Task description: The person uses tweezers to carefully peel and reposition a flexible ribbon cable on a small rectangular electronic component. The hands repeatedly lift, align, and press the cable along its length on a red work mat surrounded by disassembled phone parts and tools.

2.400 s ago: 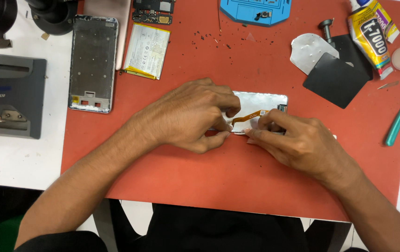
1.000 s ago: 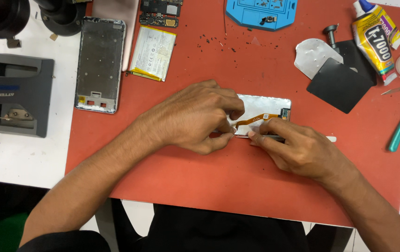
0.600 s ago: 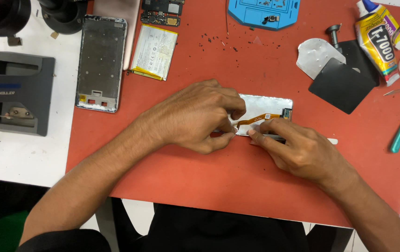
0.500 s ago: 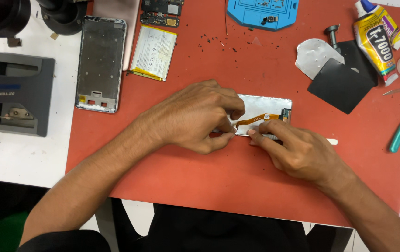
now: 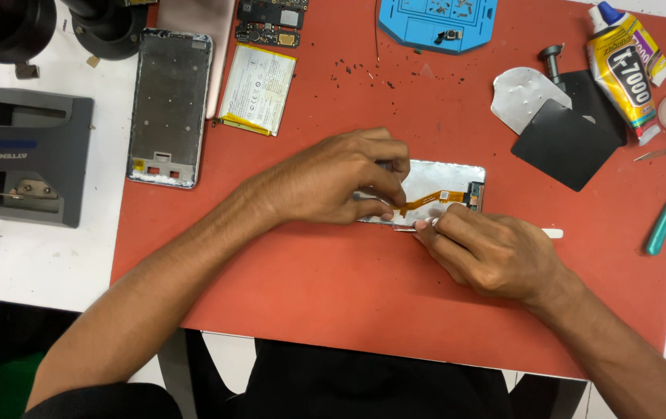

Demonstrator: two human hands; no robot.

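Lying under left hand (image 5: 333, 178): panel (image 5: 449, 180)

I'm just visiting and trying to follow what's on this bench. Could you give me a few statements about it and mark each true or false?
1. The left hand rests on the silver phone panel. True.
2. An orange ribbon cable lies across that panel. True.
3. The right hand is empty. False: it holds a thin white-tipped tool at the panel's lower edge.
4. The phone battery lies on the white table. False: it lies on the red mat, beside the bare phone frame.
5. The glue tube lies at the mat's far right corner. True.
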